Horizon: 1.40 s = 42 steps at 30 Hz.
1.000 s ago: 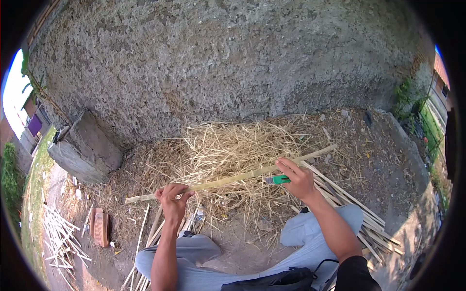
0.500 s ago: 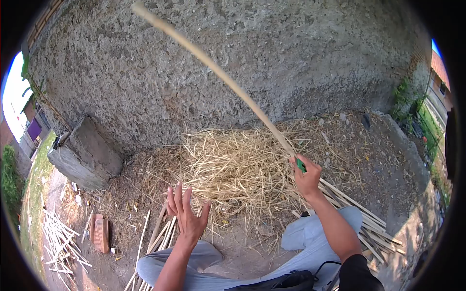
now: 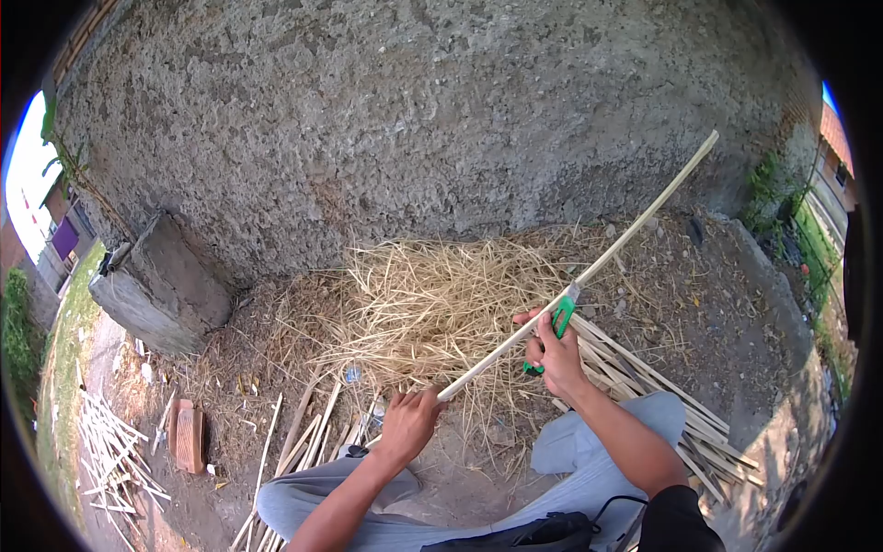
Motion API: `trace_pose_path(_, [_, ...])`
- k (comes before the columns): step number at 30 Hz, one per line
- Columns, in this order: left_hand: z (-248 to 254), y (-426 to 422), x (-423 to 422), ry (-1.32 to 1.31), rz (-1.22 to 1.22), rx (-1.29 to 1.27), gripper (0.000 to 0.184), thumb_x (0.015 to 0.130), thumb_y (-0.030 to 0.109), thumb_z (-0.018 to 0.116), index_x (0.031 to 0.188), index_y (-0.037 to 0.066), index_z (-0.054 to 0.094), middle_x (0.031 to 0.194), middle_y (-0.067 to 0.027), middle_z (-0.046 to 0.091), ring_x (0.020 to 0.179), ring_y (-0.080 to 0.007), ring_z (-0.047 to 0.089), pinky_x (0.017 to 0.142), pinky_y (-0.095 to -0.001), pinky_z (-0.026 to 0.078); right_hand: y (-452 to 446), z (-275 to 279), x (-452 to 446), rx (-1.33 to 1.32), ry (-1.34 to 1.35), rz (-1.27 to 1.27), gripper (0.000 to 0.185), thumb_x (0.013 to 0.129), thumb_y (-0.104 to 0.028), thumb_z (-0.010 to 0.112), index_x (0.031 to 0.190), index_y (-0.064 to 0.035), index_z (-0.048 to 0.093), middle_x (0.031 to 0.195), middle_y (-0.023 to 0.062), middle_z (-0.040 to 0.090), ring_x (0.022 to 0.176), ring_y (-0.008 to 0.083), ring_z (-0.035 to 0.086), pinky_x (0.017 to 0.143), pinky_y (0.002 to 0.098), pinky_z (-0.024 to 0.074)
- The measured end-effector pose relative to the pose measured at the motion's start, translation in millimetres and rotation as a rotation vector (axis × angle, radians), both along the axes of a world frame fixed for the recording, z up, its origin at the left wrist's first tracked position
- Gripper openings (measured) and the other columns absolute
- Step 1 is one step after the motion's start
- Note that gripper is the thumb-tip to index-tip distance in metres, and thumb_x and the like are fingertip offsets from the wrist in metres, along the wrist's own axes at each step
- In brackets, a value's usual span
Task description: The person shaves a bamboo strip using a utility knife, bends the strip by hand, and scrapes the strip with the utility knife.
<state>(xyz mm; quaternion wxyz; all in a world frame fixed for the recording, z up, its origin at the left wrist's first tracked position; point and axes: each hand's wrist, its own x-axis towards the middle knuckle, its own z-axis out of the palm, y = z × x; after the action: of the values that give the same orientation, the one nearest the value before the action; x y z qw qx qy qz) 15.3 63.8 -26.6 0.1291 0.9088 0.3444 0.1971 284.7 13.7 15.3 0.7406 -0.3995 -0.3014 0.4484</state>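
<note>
A long pale bamboo strip (image 3: 637, 225) slants across the view, its far end raised up to the right in front of the wall. My left hand (image 3: 409, 423) is closed around its lower end. Further up the strip, my right hand (image 3: 558, 359) is closed on a green-handled cutter (image 3: 563, 316). The cutter's grey blade end lies against the strip, though the exact contact is too small to make out. Beneath the strip a heap of thin straw-coloured shavings (image 3: 432, 308) covers the ground.
Several bamboo strips (image 3: 694, 419) lie beside my right leg, and more strips (image 3: 313, 432) lie by my left leg. A pile of short pale sticks (image 3: 110, 451) and a reddish brick (image 3: 189, 440) are at the left. Behind the heap rises a rough wall (image 3: 395, 138), with a concrete block (image 3: 166, 294) against it.
The strip has swung from pointing up-left to pointing up-right. My left hand was open and apart; now it grips the strip's lower end. The cutter shows more fully in my right hand.
</note>
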Motion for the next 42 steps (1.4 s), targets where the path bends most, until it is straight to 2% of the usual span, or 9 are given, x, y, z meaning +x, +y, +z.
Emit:
trace_pose_path(4, [-2, -3, -5, -0.146, 0.029, -0.034, 0.026, 0.092, 0.016, 0.062, 0.117, 0.009, 0.057, 0.081, -0.0194, 0.067, 0.062, -0.0396, 0.065, 0.055, -0.0478, 0.051, -1, 4, 2, -0.029, -0.105, -0.020, 0.026, 0.105, -0.024, 0.048, 0.112, -0.0018, 0.058, 0.098, 0.0105, 0.070, 0.047, 0.0026, 0.036, 0.043, 0.0217, 0.0330])
trace_pose_path(14, [33, -31, 16, -0.249, -0.001, -0.247, 0.031, 0.097, 0.029, 0.060, 0.112, 0.003, 0.057, 0.068, -0.0182, 0.063, 0.060, -0.0369, 0.065, 0.055, -0.0464, 0.050, 2, -4, -1, -0.127, -0.361, -0.143, 0.025, 0.098, -0.023, 0.062, 0.110, -0.0011, 0.064, 0.089, 0.0044, 0.068, 0.051, 0.0013, 0.041, 0.045, 0.0208, 0.0345])
trace_pose_path(19, [21, -33, 15, -0.263, 0.114, -0.672, 0.043, 0.098, 0.040, 0.058, 0.087, -0.002, 0.059, 0.057, -0.0132, 0.054, 0.049, -0.0248, 0.052, 0.050, -0.0394, 0.040, 2, -8, -2, -0.070, -0.691, -0.221, 0.034, 0.096, -0.028, 0.066, 0.111, 0.0011, 0.062, 0.088, 0.0044, 0.068, 0.054, 0.0035, 0.044, 0.050, 0.0236, 0.0384])
trace_pose_path(22, [38, -41, 16, -0.190, 0.189, -0.667, 0.047, 0.098, 0.044, 0.058, 0.082, 0.000, 0.056, 0.059, -0.0055, 0.049, 0.054, -0.0147, 0.043, 0.051, -0.0348, 0.037, -7, 4, -16, -0.064, -1.093, -0.221, 0.040, 0.094, -0.029, 0.061, 0.117, 0.0016, 0.052, 0.082, 0.0145, 0.067, 0.056, 0.0251, 0.060, 0.055, 0.0375, 0.0473])
trace_pose_path(26, [19, -46, 15, -0.272, 0.172, -0.675, 0.041, 0.101, 0.040, 0.052, 0.087, 0.002, 0.054, 0.063, -0.0019, 0.048, 0.053, -0.0115, 0.040, 0.048, -0.0306, 0.034, -32, 10, -35, -0.181, -1.254, 0.051, 0.038, 0.098, -0.032, 0.049, 0.116, 0.0017, 0.051, 0.070, 0.0194, 0.065, 0.062, 0.0403, 0.065, 0.057, 0.0488, 0.0490])
trace_pose_path(28, [10, -44, 15, -0.623, 0.204, -1.133, 0.032, 0.105, 0.033, 0.044, 0.095, 0.004, 0.054, 0.067, 0.0015, 0.044, 0.052, -0.0076, 0.035, 0.046, -0.0250, 0.029, -37, 8, -45, -0.213, -1.294, 0.093, 0.037, 0.099, -0.031, 0.048, 0.117, 0.0012, 0.051, 0.072, 0.0201, 0.065, 0.062, 0.0403, 0.065, 0.057, 0.0495, 0.0492])
trace_pose_path(31, [18, -44, 10, -0.739, 0.228, -1.317, 0.027, 0.106, 0.027, 0.038, 0.099, 0.006, 0.053, 0.067, 0.0037, 0.039, 0.051, -0.0054, 0.031, 0.044, -0.0217, 0.024, -37, 7, -53, -0.227, -1.365, 0.135, 0.033, 0.101, -0.029, 0.047, 0.117, 0.0001, 0.053, 0.075, 0.0201, 0.066, 0.061, 0.0391, 0.064, 0.057, 0.0492, 0.0497])
trace_pose_path(36, [25, -44, 6, -0.788, 0.246, -1.446, 0.027, 0.107, 0.026, 0.036, 0.098, 0.005, 0.052, 0.066, 0.0033, 0.038, 0.049, -0.0054, 0.030, 0.042, -0.0228, 0.022, -30, -17, -60, 0.152, -1.270, 0.031, 0.029, 0.096, -0.025, 0.061, 0.116, -0.0044, 0.065, 0.076, 0.0126, 0.067, 0.056, 0.0305, 0.063, 0.050, 0.0412, 0.0492])
trace_pose_path(42, [25, -44, 5, -0.808, 0.237, -1.501, 0.029, 0.107, 0.028, 0.036, 0.095, 0.007, 0.050, 0.064, 0.0040, 0.037, 0.047, -0.0048, 0.029, 0.041, -0.0233, 0.021, -36, -11, -64, 0.135, -1.326, 0.039, 0.028, 0.093, -0.025, 0.065, 0.116, -0.0086, 0.068, 0.068, 0.0080, 0.065, 0.048, 0.0243, 0.059, 0.042, 0.0366, 0.0447])
